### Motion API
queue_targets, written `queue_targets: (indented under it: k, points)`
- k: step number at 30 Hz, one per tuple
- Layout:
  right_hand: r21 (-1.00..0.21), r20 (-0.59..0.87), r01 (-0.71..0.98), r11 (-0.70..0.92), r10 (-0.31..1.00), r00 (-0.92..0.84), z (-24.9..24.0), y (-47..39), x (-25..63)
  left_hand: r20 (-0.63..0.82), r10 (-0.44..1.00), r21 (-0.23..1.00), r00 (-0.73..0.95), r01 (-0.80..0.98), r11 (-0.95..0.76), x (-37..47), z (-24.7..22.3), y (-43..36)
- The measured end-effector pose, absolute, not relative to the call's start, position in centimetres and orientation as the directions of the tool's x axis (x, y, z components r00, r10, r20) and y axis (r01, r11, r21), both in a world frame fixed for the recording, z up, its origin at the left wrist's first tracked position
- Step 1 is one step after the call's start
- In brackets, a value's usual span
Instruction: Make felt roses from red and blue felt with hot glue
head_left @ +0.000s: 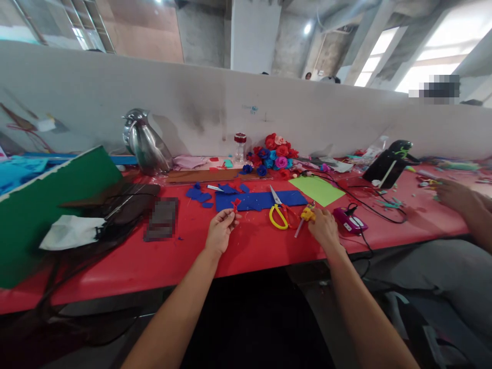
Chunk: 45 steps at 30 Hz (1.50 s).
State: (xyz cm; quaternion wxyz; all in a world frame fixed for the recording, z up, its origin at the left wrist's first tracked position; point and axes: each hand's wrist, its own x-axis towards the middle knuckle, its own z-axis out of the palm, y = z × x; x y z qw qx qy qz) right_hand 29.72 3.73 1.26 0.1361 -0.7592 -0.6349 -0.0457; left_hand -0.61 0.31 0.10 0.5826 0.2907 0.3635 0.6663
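Observation:
Pinched between the fingertips of my left hand is a small red paper piece, perhaps part of a flower. My right hand has its fingers around a yellow glue gun, and a translucent glue stick pokes out of it towards me. Between my hands lie scissors with one yellow and one red handle. Their blades rest on a long blue paper strip. Blue paper scraps are scattered to the left, with a white-handled tool among them.
Behind the strip sit paper roses and a red-lidded jar. A steel jug, dark bag and phone-like slab are leftward. Rightward are green paper, a magenta box with cables, and another person's hand.

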Motion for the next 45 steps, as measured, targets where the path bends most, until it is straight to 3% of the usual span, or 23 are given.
queue_targets:
  k: [9, 18, 27, 35, 39, 40, 42, 45]
  points:
    - [-0.104, 0.169, 0.985, -0.138, 0.973, 0.154, 2.0, 4.9, 30.2, -0.052, 0.992, 0.738, -0.112, -0.674, -0.037, -1.1, -0.1, 0.5]
    - [-0.039, 0.037, 0.968, -0.246, 0.968, 0.247, 2.9, 5.2, 29.9, 0.017, 0.993, 0.694, -0.118, -0.713, -0.096, -0.8, -0.3, 0.6]
    - [-0.095, 0.014, 0.968, -0.232, 0.972, 0.234, 2.9, 5.6, 30.3, 0.028, 0.993, 0.717, -0.112, -0.69, -0.098, -0.7, 0.0, 0.4]
    - [-0.319, 0.218, 0.934, -0.16, 0.947, 0.237, 4.0, 5.1, 31.0, 0.03, 0.995, 0.816, -0.091, -0.573, -0.077, -0.1, 0.6, -0.1]
    - [-0.488, 0.291, 0.873, 0.008, 0.944, 0.154, 3.8, 3.3, 28.5, 0.002, 0.997, 0.83, -0.079, -0.556, -0.046, 0.0, 0.7, -0.2]
    - [-0.618, 0.319, 0.775, 0.135, 0.944, 0.09, 3.5, 2.7, 27.4, -0.006, 0.996, 0.828, -0.084, -0.559, -0.042, 0.0, 0.7, -0.2]
    - [-0.76, 0.367, 0.579, 0.295, 0.93, 0.007, 2.7, 1.3, 24.9, -0.023, 0.995, 0.822, -0.094, -0.569, -0.035, -0.1, 0.6, 0.0]
    - [-0.797, 0.44, 0.41, 0.443, 0.891, -0.108, 1.7, -0.4, 21.4, -0.053, 0.993, 0.808, -0.103, -0.589, -0.018, -0.3, 0.5, 0.2]
